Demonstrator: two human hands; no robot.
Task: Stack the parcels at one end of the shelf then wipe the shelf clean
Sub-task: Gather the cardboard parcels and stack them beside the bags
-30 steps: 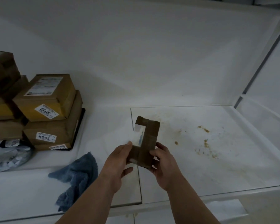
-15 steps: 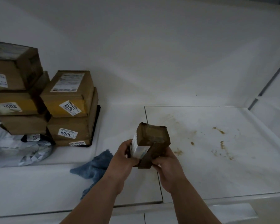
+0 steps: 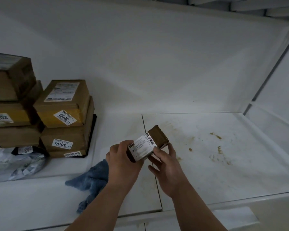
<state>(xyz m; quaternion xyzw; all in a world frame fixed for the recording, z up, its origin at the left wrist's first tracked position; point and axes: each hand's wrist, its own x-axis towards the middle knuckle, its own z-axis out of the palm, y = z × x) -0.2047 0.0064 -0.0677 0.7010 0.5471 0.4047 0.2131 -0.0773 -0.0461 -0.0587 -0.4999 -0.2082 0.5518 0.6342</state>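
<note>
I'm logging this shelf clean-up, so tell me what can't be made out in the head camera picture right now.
- Small parcel, head view: the label print is too small to read, and the left hand and right hand cover its lower end.
- Blue cloth: its right part is hidden behind the left forearm.
- Parcel stack: the boxes at far left are cut off by the frame edge.
- Grey mailer bag: cut off by the left edge.

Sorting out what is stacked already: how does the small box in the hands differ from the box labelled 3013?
The small box is held above the shelf by the left hand and right hand; the 3013 box rests on top of the 3004 box. The small box is darker brown and tilted; the 3013 box is bigger, with yellow tape, and lies flat. Both are cardboard with white labels.
</note>
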